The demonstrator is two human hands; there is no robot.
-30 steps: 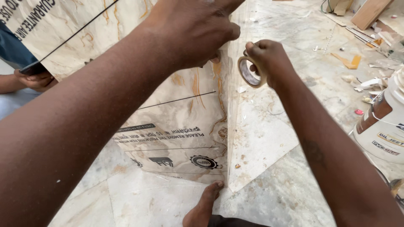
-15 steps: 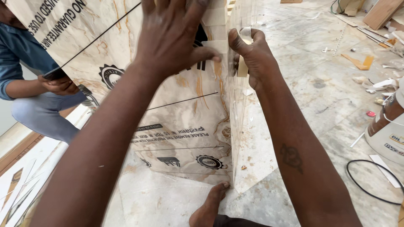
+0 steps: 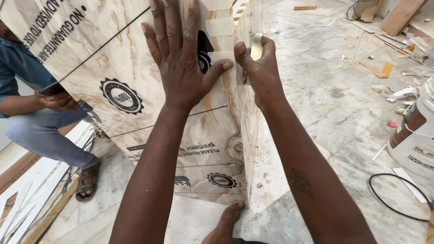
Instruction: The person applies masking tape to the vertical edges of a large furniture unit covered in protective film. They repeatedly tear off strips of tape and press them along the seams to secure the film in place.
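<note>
Fingers [image 3: 174,31] of left hand [image 3: 183,68] spread flat against upright marble-patterned panel [image 3: 113,58], gripping nothing; right hand [image 3: 258,72] curled around tape roll [image 3: 256,46] at the panel's corner edge, which stands on the marble floor [image 3: 343,117] before a crouching co-worker [image 3: 40,131]

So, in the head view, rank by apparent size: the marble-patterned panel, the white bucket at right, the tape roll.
1. marble-patterned panel, largest by far.
2. white bucket, cut off by the frame edge.
3. tape roll, smallest, mostly hidden by the right hand.

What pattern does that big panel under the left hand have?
Cream marble look with orange-brown veins and black round stamps on the panel, under the left hand; head view.
</note>
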